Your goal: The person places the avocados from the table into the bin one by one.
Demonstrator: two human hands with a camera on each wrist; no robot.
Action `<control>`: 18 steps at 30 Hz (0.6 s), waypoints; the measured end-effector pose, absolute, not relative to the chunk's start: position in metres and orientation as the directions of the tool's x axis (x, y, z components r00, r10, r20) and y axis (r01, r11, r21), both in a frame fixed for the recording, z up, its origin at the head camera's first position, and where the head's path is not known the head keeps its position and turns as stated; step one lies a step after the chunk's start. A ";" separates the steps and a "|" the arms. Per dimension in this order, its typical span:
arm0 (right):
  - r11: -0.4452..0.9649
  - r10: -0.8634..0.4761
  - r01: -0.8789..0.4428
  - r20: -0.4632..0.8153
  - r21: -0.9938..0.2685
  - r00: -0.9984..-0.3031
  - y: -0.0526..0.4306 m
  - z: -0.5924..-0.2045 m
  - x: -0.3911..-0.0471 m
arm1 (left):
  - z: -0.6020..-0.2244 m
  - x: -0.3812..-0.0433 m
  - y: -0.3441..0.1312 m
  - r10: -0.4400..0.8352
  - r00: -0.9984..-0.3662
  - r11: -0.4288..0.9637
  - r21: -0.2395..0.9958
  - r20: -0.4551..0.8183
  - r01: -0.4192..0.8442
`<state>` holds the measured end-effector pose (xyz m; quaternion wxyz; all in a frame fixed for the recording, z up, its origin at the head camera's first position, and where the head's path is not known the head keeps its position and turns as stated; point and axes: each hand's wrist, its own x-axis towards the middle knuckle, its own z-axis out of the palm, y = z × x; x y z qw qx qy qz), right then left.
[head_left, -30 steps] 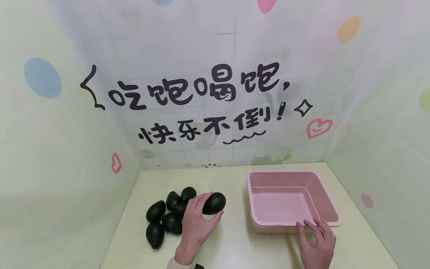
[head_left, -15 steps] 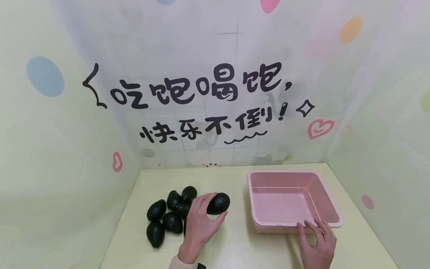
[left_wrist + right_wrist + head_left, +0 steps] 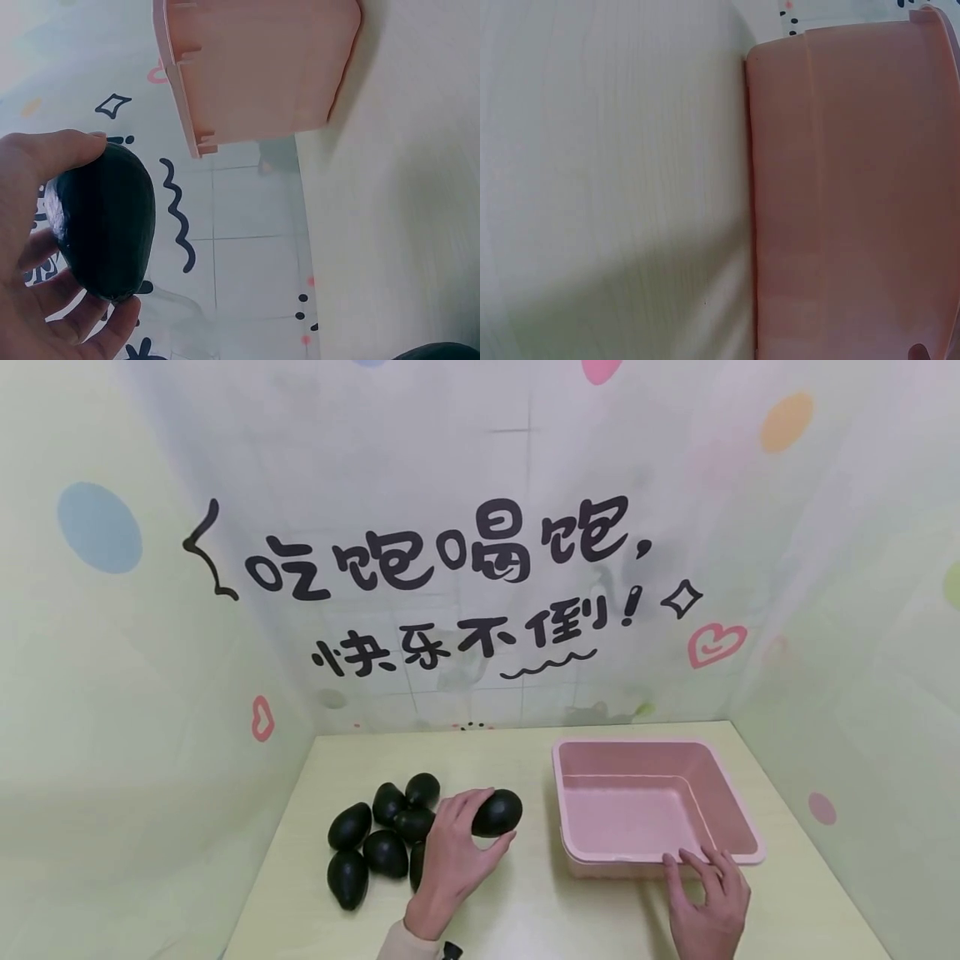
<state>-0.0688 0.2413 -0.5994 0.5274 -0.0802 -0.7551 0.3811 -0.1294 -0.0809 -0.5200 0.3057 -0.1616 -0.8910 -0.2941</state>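
Note:
My left hand (image 3: 456,858) holds a dark green avocado (image 3: 498,812) above the table, with thumb and fingers round it. In the left wrist view the same avocado (image 3: 109,221) sits between the thumb and the fingertips, its narrow end toward the fingers. Several more avocados (image 3: 385,853) lie grouped on the table to the left, one partly hidden behind my left hand. At the front rim of a pink plastic bin (image 3: 600,861), my right hand (image 3: 708,902) grips the edge with curled fingers. One fingertip (image 3: 919,351) shows against the bin's outer wall in the right wrist view.
The pale table (image 3: 525,910) carries the avocados on the left and the bin on the right. A printed curtain (image 3: 480,460) with black lettering stands behind it and along both sides. Inside the bin the bare bottom shows.
My left hand has moved a little to the right with the avocado, uncovering more of the group behind it. My right hand has stayed at the bin's rim.

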 end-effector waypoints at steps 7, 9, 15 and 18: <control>0.702 0.521 -0.259 0.727 -0.663 -0.448 0.242 -0.599 -0.069 | -0.519 -0.128 -0.076 0.119 -0.787 0.760 0.455 0.605 0.464; 0.706 0.514 -0.259 0.729 -0.659 -0.451 0.242 -0.599 -0.069 | -0.519 -0.128 -0.074 0.127 -0.801 0.751 0.471 0.585 0.463; 0.706 0.518 -0.262 0.732 -0.658 -0.444 0.242 -0.600 -0.069 | -0.519 -0.128 -0.068 0.159 -0.806 0.733 0.479 0.570 0.484; 0.707 0.520 -0.264 0.735 -0.656 -0.434 0.242 -0.601 -0.069 | -0.519 -0.128 -0.067 0.167 -0.804 0.734 0.472 0.570 0.488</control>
